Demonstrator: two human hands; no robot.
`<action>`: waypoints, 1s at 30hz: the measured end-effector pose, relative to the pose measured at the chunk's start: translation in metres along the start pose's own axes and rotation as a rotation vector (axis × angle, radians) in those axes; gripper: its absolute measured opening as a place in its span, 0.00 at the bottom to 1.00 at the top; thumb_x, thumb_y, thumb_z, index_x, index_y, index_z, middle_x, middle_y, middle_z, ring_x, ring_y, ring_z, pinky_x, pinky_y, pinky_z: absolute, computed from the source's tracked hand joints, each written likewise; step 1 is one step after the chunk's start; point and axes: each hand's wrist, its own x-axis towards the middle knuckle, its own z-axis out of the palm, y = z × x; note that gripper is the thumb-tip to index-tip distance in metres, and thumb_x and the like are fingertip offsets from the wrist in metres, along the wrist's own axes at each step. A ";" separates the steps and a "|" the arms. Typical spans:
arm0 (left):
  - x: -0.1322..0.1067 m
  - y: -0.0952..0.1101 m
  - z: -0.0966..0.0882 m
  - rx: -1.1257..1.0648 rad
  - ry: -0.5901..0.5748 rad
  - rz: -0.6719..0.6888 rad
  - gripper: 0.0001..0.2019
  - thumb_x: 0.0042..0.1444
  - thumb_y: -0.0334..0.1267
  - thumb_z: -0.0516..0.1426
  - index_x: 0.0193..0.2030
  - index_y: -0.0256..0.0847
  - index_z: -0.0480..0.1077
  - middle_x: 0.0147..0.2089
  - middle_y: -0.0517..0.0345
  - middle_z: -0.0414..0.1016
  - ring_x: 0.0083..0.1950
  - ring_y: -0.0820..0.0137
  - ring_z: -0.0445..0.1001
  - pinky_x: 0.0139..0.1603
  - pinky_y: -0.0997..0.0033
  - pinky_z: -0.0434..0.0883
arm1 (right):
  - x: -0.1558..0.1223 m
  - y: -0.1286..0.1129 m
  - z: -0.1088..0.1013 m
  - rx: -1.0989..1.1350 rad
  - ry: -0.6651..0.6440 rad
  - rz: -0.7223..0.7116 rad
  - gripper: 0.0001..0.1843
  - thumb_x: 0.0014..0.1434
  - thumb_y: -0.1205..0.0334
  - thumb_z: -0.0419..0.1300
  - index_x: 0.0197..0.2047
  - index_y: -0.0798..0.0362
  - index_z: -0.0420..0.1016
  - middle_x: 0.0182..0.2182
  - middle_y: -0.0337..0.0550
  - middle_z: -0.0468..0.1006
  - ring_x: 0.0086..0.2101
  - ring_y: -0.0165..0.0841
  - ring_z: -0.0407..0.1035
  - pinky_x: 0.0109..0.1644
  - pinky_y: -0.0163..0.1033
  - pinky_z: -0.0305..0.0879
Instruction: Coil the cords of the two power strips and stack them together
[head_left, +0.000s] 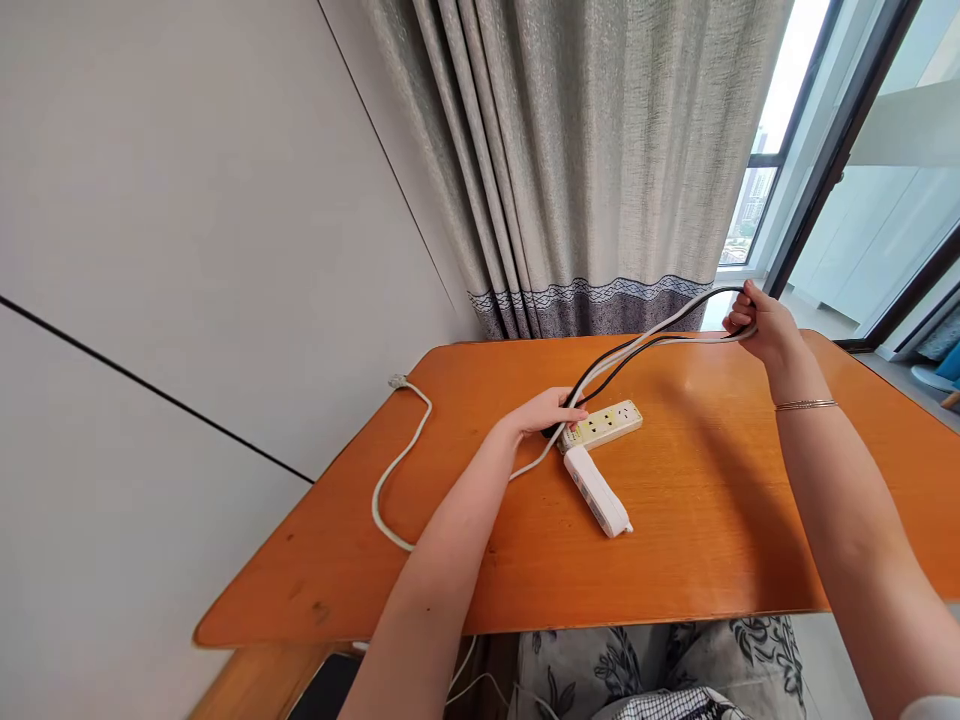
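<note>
Now, my right hand (756,322) grasps the far-right bend of looped black-and-white cables (611,365); long axis runs near-left to my left hand (547,410), also gripping, nearer the cream oblong plastic power strip (613,422).

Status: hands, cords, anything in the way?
Right hand holding cords up; left hand around them lower down. Cream power strip and white power strip on table. Left forearm hides part of white cord.

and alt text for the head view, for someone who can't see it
A person's left hand and right hand hold looped black and white cables over a wooden table. Near the left hand lie a cream power strip and a white power strip; a pale cord curves across the table's left side.
</note>
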 end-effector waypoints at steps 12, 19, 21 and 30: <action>0.002 -0.002 0.004 0.043 -0.098 -0.042 0.15 0.48 0.47 0.65 0.32 0.39 0.67 0.23 0.63 0.71 0.26 0.73 0.70 0.30 0.71 0.69 | 0.011 0.030 0.011 0.486 0.371 -0.051 0.20 0.69 0.54 0.59 0.27 0.51 0.61 0.16 0.23 0.56 0.13 0.17 0.52 0.24 0.25 0.66; -0.003 0.011 0.006 -0.369 0.147 0.127 0.22 0.46 0.53 0.68 0.28 0.40 0.64 0.13 0.74 0.50 0.15 0.81 0.54 0.21 0.78 0.53 | 0.012 0.048 -0.020 0.285 0.188 0.149 0.18 0.65 0.52 0.64 0.29 0.52 0.65 0.13 0.23 0.51 0.14 0.19 0.53 0.25 0.25 0.66; -0.005 0.018 0.005 -0.469 0.193 0.199 0.23 0.49 0.54 0.67 0.26 0.40 0.62 0.13 0.74 0.49 0.14 0.82 0.52 0.20 0.79 0.51 | 0.014 0.059 -0.025 0.164 0.121 0.169 0.16 0.61 0.53 0.68 0.31 0.52 0.66 0.14 0.24 0.56 0.16 0.21 0.59 0.26 0.27 0.67; -0.016 0.058 0.013 -0.924 0.450 0.310 0.22 0.71 0.41 0.51 0.24 0.39 0.57 0.17 0.68 0.55 0.13 0.83 0.51 0.19 0.80 0.55 | 0.014 0.114 0.004 -0.562 -0.055 -0.191 0.06 0.58 0.64 0.56 0.39 0.48 0.62 0.26 0.31 0.72 0.25 0.29 0.72 0.34 0.35 0.70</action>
